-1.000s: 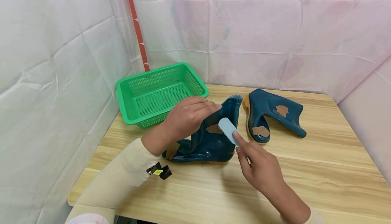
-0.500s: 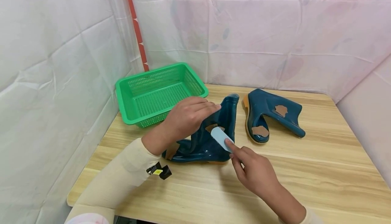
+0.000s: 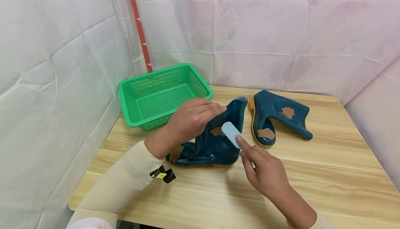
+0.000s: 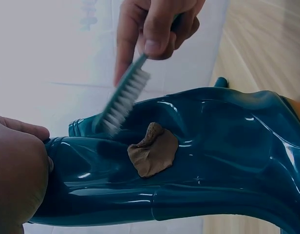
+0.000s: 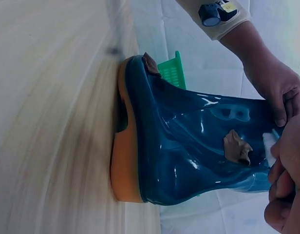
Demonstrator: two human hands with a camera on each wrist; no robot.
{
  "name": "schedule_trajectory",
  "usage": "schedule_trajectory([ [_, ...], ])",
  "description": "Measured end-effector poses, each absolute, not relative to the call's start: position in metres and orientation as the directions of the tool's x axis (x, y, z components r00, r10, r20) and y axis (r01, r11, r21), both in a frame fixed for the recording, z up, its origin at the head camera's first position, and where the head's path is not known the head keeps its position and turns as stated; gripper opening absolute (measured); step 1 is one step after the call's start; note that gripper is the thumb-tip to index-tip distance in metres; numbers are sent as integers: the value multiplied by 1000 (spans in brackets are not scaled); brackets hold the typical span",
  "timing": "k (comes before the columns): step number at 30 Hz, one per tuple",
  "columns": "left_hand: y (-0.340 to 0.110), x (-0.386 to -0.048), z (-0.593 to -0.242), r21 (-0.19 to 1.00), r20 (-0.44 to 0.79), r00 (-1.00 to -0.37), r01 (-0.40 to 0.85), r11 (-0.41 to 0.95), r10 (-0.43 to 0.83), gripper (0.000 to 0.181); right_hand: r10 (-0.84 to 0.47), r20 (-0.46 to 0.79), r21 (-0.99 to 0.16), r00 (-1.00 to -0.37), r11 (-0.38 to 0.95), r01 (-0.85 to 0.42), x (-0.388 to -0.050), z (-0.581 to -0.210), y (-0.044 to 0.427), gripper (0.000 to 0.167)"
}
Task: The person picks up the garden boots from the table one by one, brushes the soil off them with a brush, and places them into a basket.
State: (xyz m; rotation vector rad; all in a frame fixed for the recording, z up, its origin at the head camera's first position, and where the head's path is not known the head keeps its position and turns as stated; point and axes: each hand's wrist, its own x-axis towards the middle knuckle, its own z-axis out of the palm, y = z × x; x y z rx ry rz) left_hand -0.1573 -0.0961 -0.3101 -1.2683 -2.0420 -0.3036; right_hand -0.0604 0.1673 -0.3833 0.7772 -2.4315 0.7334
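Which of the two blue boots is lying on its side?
The far boot, on the right in the head view, its sole facing sideways; the other boot, nearer the green basket, stands upright on its sole.

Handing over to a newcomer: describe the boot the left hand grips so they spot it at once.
On the table, find the green basket at the back left. Nearer and to its right is a blue boot with an orange sole, its top gripped by the left hand. It stands upright on that sole, whereas the other boot lies on its side.
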Motion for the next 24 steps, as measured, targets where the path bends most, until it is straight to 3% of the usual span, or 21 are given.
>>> schedule_trajectory([
  [7, -96, -157, -310, -159, 660, -286, 851, 501, 695, 32, -374, 499, -357, -782, 734, -578, -62, -389, 166, 57],
  [24, -97, -156, -311, -168, 661, -277, 851, 498, 697, 31, -469, 442, -333, -765, 706, -625, -58, -395, 160, 56],
])
